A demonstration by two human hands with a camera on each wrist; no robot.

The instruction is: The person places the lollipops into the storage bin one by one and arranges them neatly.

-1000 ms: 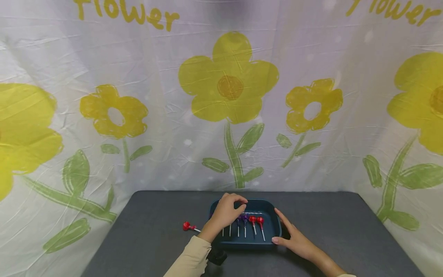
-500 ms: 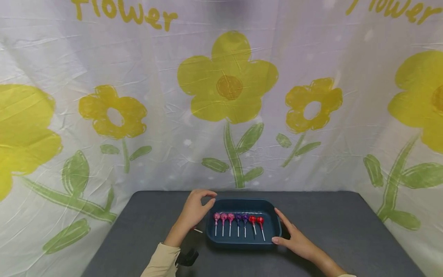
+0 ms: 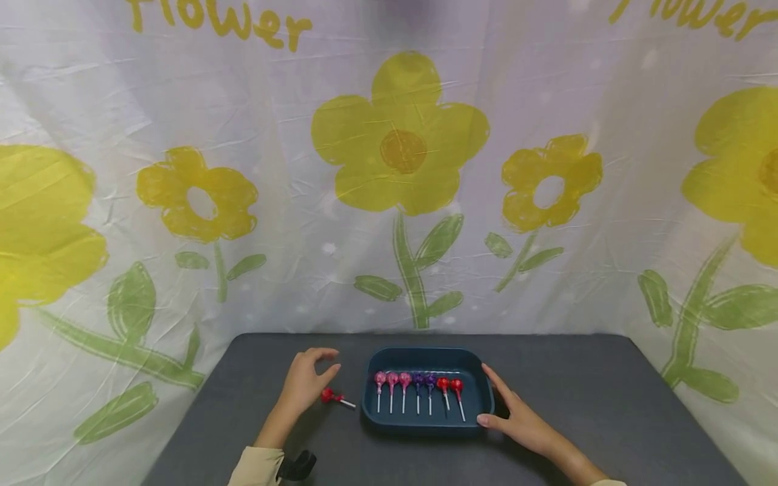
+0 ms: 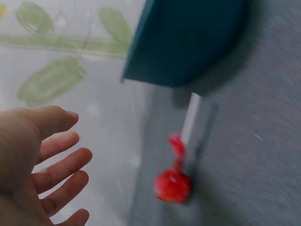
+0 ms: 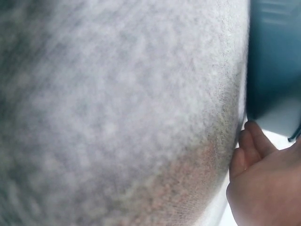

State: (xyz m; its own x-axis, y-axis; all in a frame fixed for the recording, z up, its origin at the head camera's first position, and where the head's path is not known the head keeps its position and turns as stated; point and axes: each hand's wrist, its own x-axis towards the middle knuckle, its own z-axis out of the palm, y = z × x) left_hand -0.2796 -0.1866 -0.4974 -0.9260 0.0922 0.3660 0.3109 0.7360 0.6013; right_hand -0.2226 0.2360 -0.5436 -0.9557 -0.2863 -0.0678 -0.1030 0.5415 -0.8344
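My left hand [image 3: 302, 383] hovers over the table beside a red-wrapped lollipop [image 3: 328, 395], fingers loosely bent and apart, holding nothing. In the left wrist view that lollipop [image 4: 172, 186] lies with its white stick toward the tray. A dark blue tray [image 3: 425, 428] stands to its right. Inside lies a row of lollipops: pink ones [image 3: 392, 380] at the left, purple ones [image 3: 431, 381] in the middle, red ones [image 3: 457, 386] at the right. My right hand [image 3: 521, 420] rests against the tray's right end, thumb at the front corner and extended fingers along the side.
A dark grey table [image 3: 559, 364] carries everything. Behind it hangs a white cloth [image 3: 286, 283] printed with yellow flowers. A black band [image 3: 298, 466] sits at my left wrist. Fabric fills most of the right wrist view.
My left hand has moved left, from above the tray to beside the loose red lollipop, uncovering the pink lollipops. The right hand stays at the tray.
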